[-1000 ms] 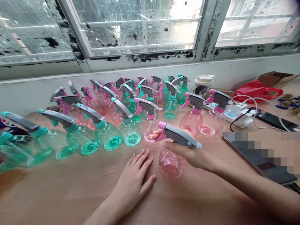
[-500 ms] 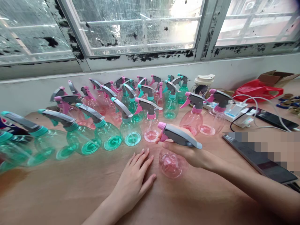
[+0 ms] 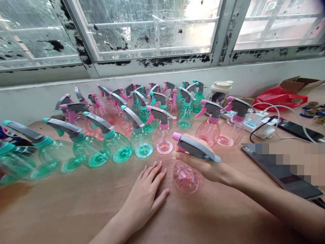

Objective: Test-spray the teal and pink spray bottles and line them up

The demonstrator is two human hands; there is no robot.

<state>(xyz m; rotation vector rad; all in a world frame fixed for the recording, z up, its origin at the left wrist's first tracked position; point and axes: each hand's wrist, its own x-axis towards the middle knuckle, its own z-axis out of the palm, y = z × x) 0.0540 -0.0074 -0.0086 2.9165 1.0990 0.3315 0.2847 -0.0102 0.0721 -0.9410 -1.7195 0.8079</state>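
Note:
My right hand [image 3: 200,159] is wrapped round the neck of a clear pink spray bottle [image 3: 186,179], just under its grey and pink trigger head. The bottle stands on the wooden table, its nozzle pointing up and left. My left hand [image 3: 146,189] lies flat on the tabletop to the left of that bottle, fingers stretched out and holding nothing. Just beyond my hands stand another pink spray bottle [image 3: 164,135] and a green spray bottle [image 3: 141,142]. My right fingers are partly hidden behind the spray head.
More green spray bottles [image 3: 118,149] line the left, with pink ones behind. To the right are two pink bottles, a paper cup [image 3: 220,89], a power strip [image 3: 254,123] with cables, a phone [image 3: 299,128], a dark flat device [image 3: 279,173] and a red plastic bag [image 3: 276,98].
The spray head in my right hand has shifted very slightly to the right. My left hand stays flat in place, and the other bottles stand as before.

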